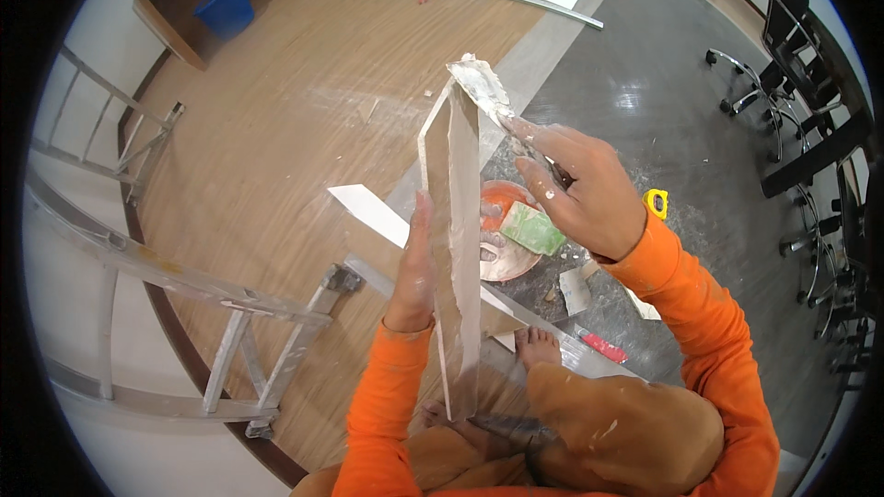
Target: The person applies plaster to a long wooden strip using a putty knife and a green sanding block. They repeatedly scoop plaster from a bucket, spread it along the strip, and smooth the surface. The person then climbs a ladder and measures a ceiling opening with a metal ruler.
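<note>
One long, narrow, brown-and-white board strip (465,221) is extending above the brown wood-patterned floor (276,175), the left hand (416,271) grasping it. The right hand (587,186) is gripping one flat, white-caked scraper (482,90) at its far end.

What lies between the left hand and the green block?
In the head view: the long board strip against the left hand, then part of the orange bowl, before the green block.
</note>
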`<state>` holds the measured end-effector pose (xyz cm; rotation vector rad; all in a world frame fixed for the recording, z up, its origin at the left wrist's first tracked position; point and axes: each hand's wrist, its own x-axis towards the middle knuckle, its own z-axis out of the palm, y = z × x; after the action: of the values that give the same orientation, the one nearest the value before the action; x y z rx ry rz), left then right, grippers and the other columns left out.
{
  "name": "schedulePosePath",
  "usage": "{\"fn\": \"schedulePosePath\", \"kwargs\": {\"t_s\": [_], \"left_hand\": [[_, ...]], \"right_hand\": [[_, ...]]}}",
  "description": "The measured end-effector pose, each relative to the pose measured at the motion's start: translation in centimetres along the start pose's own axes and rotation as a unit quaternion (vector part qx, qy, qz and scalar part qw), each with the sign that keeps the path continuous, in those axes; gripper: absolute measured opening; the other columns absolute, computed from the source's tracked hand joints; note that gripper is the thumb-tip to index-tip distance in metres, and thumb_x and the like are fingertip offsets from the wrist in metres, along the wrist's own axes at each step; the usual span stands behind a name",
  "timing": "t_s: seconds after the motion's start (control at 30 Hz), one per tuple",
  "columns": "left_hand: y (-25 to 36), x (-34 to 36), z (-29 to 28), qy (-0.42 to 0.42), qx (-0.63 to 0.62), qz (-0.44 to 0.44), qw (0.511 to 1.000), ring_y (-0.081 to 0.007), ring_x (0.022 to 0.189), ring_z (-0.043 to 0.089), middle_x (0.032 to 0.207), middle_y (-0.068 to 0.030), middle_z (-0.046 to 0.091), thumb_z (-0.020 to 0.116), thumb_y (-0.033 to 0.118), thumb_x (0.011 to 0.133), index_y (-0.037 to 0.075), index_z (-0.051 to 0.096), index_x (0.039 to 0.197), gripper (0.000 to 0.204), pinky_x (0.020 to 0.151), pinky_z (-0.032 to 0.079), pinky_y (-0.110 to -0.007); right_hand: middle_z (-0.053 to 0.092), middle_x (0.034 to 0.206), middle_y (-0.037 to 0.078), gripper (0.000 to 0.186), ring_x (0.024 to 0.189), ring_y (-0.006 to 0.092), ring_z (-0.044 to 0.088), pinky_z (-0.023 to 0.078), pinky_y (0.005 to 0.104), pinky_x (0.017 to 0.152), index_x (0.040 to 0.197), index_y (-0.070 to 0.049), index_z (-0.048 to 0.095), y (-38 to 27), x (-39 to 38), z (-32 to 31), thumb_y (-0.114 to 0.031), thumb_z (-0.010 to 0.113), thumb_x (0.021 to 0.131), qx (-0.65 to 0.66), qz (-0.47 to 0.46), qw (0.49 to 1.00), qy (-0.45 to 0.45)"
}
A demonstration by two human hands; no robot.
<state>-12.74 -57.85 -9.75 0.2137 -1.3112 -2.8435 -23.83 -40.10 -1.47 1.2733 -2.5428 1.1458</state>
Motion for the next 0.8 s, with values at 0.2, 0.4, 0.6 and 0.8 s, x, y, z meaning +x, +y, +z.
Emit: {"fn": "schedulePosePath", "kwargs": {"t_s": [0.2, 0.4, 0.6, 0.8], "left_hand": [[0.8, -0.9, 1.3, 0.050, -0.077, 0.031, 0.995, -0.0236, 0.110, 0.068, 0.133, -0.0167, 0.064, 0.028, 0.061, 0.109, 0.000, 0.045, 0.149, 0.075, 0.091, 0.059, -0.036], [0.4, -0.9, -1.1, 0.112, -0.100, 0.068, 0.986, -0.0300, 0.112, 0.066, 0.130, -0.0192, 0.065, 0.031, 0.063, 0.107, 0.002, 0.048, 0.146, 0.074, 0.095, 0.056, -0.041], [-0.2, -0.7, -7.2, 0.136, -0.052, 0.109, 0.983, -0.0427, 0.129, 0.057, 0.138, -0.0232, 0.056, 0.027, 0.074, 0.101, 0.001, 0.036, 0.155, 0.091, 0.101, 0.051, -0.054], [0.5, -1.8, -11.9, 0.163, -0.061, 0.185, 0.967, -0.0466, 0.136, 0.050, 0.138, -0.0205, 0.054, 0.024, 0.071, 0.102, 0.005, 0.032, 0.157, 0.087, 0.109, 0.046, -0.059]], "right_hand": [[0.067, 0.090, 0.019, 0.038, 0.085, 0.0385, 0.065, 0.053, 0.0454, 0.075, 0.130, -0.003, 0.065, -0.8, -2.1, 2.3, -0.017, 0.065, 0.096, 0.028, -0.052, 0.998, -0.035], [0.065, 0.092, 0.021, 0.039, 0.081, 0.0407, 0.065, 0.053, 0.0483, 0.073, 0.130, -0.006, 0.065, -2.2, -5.9, 5.1, -0.019, 0.067, 0.093, 0.026, -0.037, 0.990, -0.131], [0.063, 0.088, 0.020, 0.045, 0.074, 0.0397, 0.063, 0.052, 0.0464, 0.067, 0.131, -0.004, 0.065, -2.5, -9.8, 8.9, -0.012, 0.070, 0.087, 0.052, -0.049, 0.977, -0.202], [0.062, 0.085, 0.017, 0.047, 0.072, 0.0382, 0.066, 0.052, 0.0465, 0.062, 0.132, -0.006, 0.064, -3.5, -13.9, 9.0, -0.014, 0.070, 0.086, 0.023, -0.039, 0.944, -0.327]]}}
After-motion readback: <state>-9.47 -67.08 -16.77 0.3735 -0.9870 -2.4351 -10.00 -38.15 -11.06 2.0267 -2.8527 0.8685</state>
